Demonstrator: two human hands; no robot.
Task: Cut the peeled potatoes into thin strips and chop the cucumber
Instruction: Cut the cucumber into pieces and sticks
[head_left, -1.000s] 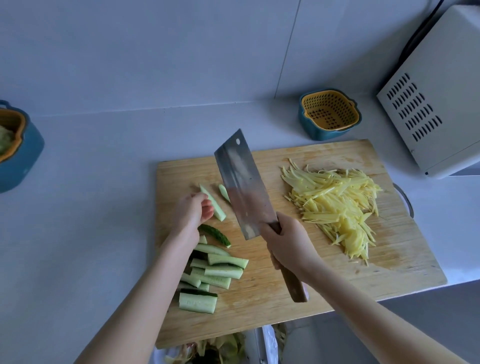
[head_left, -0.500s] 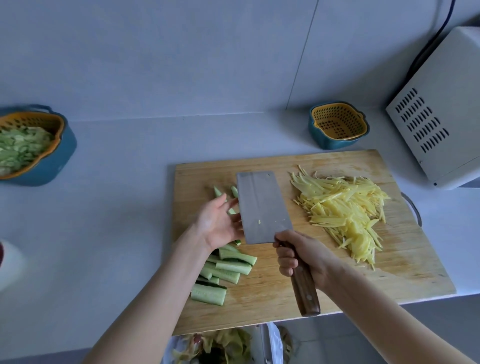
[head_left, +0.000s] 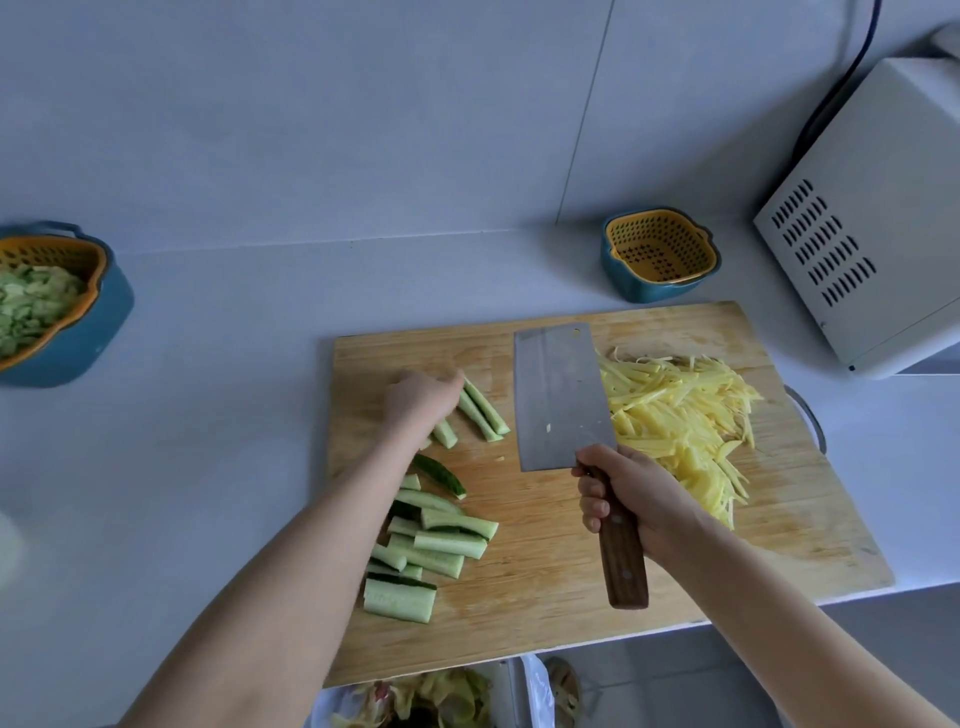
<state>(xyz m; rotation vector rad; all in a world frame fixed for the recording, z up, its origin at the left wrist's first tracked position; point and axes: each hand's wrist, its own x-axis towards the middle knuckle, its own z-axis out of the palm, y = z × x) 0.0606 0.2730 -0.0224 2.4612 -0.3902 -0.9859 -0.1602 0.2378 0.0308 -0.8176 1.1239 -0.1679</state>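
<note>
- The right hand grips the wooden-handled steel cleaver, whose blade hides the left edge of the pale yellow potato strips.
- The left hand touches the far green cucumber sticks on the wooden cutting board; blur hides its grip.
- A blue bowl with a yellow strainer stands behind the board.

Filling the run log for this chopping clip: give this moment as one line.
step: cucumber chopping | left hand: touches cucumber sticks | right hand: grips cleaver, blade clear of cucumber | potato strips: piled on cutting board
</note>
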